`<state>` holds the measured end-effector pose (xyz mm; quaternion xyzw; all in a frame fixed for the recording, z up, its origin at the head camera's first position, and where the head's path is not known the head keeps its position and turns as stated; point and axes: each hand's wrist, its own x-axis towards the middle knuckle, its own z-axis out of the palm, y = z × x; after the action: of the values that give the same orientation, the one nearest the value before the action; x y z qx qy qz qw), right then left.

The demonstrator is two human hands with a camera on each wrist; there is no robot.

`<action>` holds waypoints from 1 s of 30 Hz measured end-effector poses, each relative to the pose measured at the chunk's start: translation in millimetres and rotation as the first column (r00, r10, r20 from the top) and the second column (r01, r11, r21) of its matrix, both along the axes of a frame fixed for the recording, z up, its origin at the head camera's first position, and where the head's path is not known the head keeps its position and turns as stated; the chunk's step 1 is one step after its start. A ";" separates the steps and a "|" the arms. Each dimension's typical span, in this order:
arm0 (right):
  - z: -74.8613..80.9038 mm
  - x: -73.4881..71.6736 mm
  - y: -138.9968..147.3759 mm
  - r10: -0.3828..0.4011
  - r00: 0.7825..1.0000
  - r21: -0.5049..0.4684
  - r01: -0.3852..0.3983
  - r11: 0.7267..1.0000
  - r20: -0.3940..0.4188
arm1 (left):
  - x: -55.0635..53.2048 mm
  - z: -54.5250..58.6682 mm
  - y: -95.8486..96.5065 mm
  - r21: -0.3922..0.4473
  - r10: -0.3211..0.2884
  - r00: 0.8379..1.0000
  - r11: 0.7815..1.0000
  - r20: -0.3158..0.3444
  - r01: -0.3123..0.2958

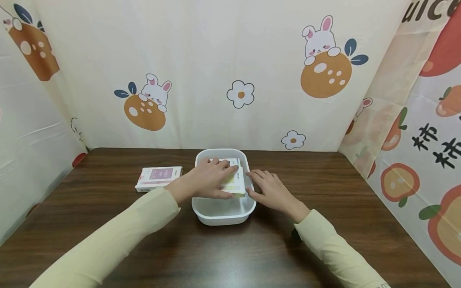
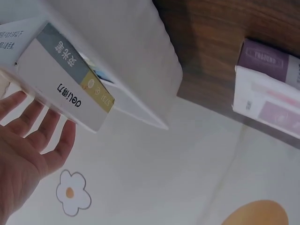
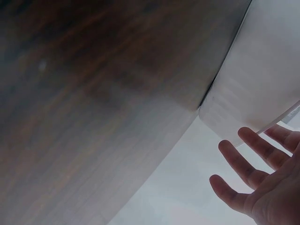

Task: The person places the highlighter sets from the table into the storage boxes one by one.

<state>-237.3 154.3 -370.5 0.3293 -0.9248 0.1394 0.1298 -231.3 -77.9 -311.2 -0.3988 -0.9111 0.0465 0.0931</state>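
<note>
A white plastic basin (image 1: 223, 220) stands at the middle of the table, with white boxes in its far half. My left hand (image 1: 212, 178) reaches over it and grips a white highlighter box (image 1: 237, 184) from above, thumb towards me and fingers across its top. In the left wrist view the highlighter box (image 2: 65, 79) shows a grey and yellow band, tilted over the basin's rim. Another white box (image 1: 234, 161) shows behind it, partly hidden by the fingers. My right hand (image 1: 271, 191) is at the basin's right rim, fingers spread and loosely bent, holding nothing.
Left of the basin, a white box with a purple panel (image 1: 158, 178) lies flat on the dark wooden table (image 1: 151, 256). A printed cloth (image 1: 201, 48) hangs behind the table's far edge, and more cloth hangs on both sides.
</note>
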 end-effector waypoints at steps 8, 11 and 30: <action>-1.8 -1.2 0.8 0.009 1.000 0.001 -0.009 1.000 -0.020 | 1.8 -13.2 2.3 0.005 0.023 0.998 1.000 0.051 -0.023; -1.9 -1.4 1.0 0.008 1.000 0.000 -0.008 1.000 -0.018 | 2.0 -17.5 1.8 0.011 0.035 0.997 0.999 0.072 -0.036; 0.5 1.2 0.4 -0.009 1.000 0.006 0.009 1.000 0.001 | -3.7 -49.5 4.7 -0.005 0.027 0.995 1.000 0.095 -0.027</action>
<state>-236.1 154.7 -370.0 0.3253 -0.9268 0.1363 0.1289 -235.0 -73.2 -360.7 -0.3884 -0.9197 0.0304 0.0484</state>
